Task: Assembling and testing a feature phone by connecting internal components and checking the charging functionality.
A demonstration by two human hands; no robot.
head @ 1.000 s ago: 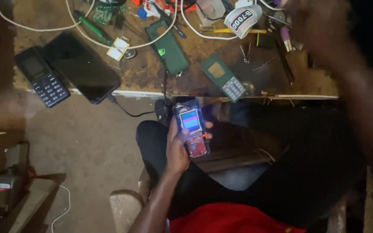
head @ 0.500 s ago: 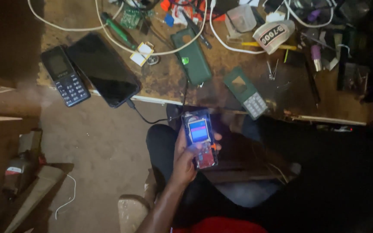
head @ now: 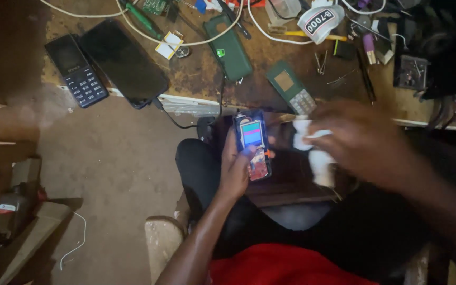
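Opened phone (head: 253, 145) with lit blue-and-pink screen and bare red circuit board below, held upright in left hand (head: 236, 171) over lap. White cloth (head: 315, 150), crumpled, gripped in blurred right hand (head: 362, 140) just beside phone.

The small phone (head: 253, 145) in my left hand (head: 237, 171) has a dark blue frame, a lit screen banded pink, teal and blue, and a bare red board below it. Right of the phone, my right hand (head: 362, 137) pinches a white cloth (head: 315, 153). Above the phone, the brown, stained workbench (head: 196, 79) carries a dark green handset (head: 228, 47), a green keypad phone (head: 291, 87) with grey keys, a glossy black tablet (head: 122, 60) and a black keypad phone (head: 76, 70). White cables (head: 149, 31) cross the bench. My shirt (head: 281, 266) is red.
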